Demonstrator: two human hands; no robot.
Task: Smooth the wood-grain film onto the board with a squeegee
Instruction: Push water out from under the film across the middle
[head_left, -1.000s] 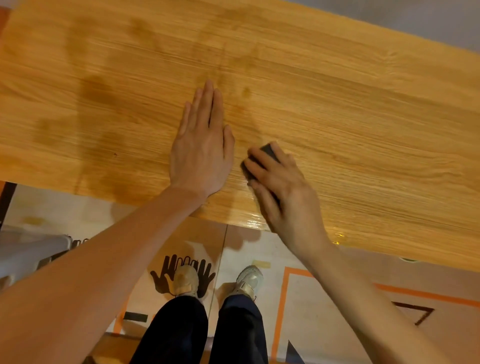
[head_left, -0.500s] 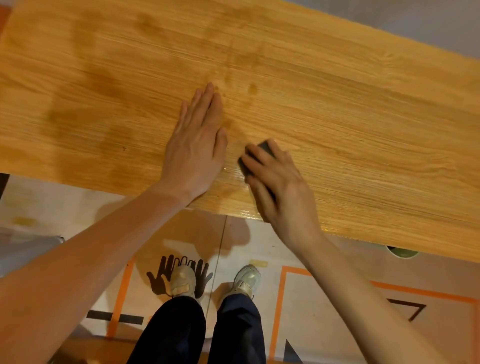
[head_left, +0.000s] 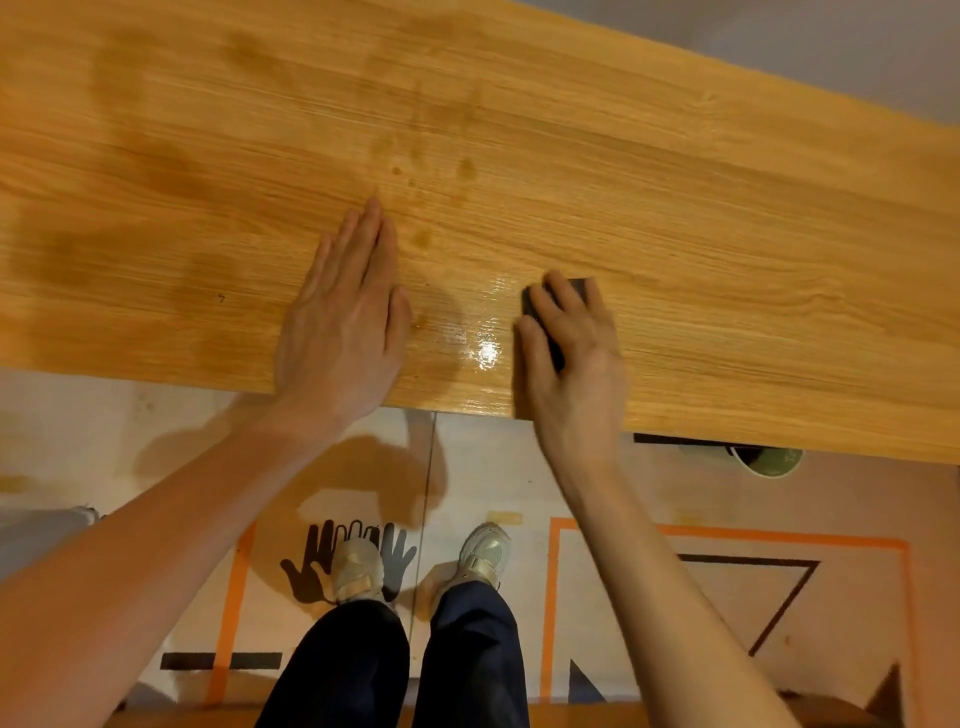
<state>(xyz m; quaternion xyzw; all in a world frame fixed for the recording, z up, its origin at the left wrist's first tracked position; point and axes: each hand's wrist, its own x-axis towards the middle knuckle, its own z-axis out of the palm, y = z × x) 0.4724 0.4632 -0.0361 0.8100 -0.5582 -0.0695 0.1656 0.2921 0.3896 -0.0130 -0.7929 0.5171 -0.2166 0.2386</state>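
Note:
The board (head_left: 675, 218) fills the upper half of the view, covered in light wood-grain film with darker blotches on its left part and a wet glossy patch (head_left: 485, 353) near the front edge. My left hand (head_left: 345, 322) lies flat, palm down, fingers together, on the film near the front edge. To its right, my right hand (head_left: 569, 358) presses a small dark squeegee (head_left: 540, 317) onto the film; fingers cover most of it. The glossy patch lies between the two hands.
Below the board's front edge is a floor with orange tape lines, black shapes and hand-print markings (head_left: 353, 561). My two legs and pale shoes (head_left: 358, 571) stand there. A green cup-like object (head_left: 769, 460) peeks out under the board at right.
My right hand has slid the squeegee to the right, away from my left hand, leaving a glossy wet patch between them. The left hand stays flat on the film.

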